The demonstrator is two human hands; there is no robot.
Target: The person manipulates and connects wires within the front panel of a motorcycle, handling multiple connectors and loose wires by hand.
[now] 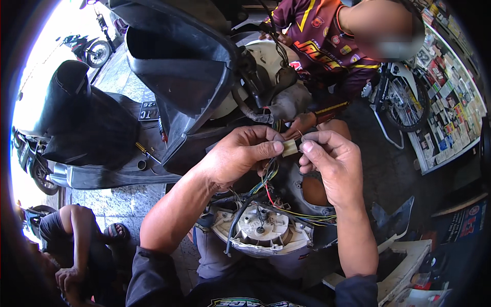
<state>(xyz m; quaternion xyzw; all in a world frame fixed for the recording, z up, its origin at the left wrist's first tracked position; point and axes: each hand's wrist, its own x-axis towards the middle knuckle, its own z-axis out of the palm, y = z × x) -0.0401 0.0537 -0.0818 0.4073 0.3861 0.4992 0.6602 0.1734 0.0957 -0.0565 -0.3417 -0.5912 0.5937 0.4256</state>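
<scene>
Cream multi-pin connector block (pixel 290 147) is btwn the two hands, far side of the instrument cluster (pixel 261 225), approx mid-scene. L hand (pixel 245 156) is clamped on its left end, thumb on the near face, index behind. R hand (pixel 335 166) is just off the right end: thumb + index tips close tog, poss. on a thin wire end; can't tell for sure, nor if the tips touch the block.

Key relation: block lies right of L fingertips, left of R fingertips. Visible part runs approx left-right, right end tipped slightly far; rest hidden by L thumb. L is nearer (in contact).

Pose: L forearm comes in from near left, angled far-right, wrist bent in. R forearm is near vertical in view, fingers curled left.

Multicolour wire harness (pixel 270 176) runs near-side below the block twd the cluster, which is back-side up over the lap. Co-worker's hand (pixel 302 124) is just far of the block. Scooter's dark body panel (pixel 176 92) is far left.
</scene>
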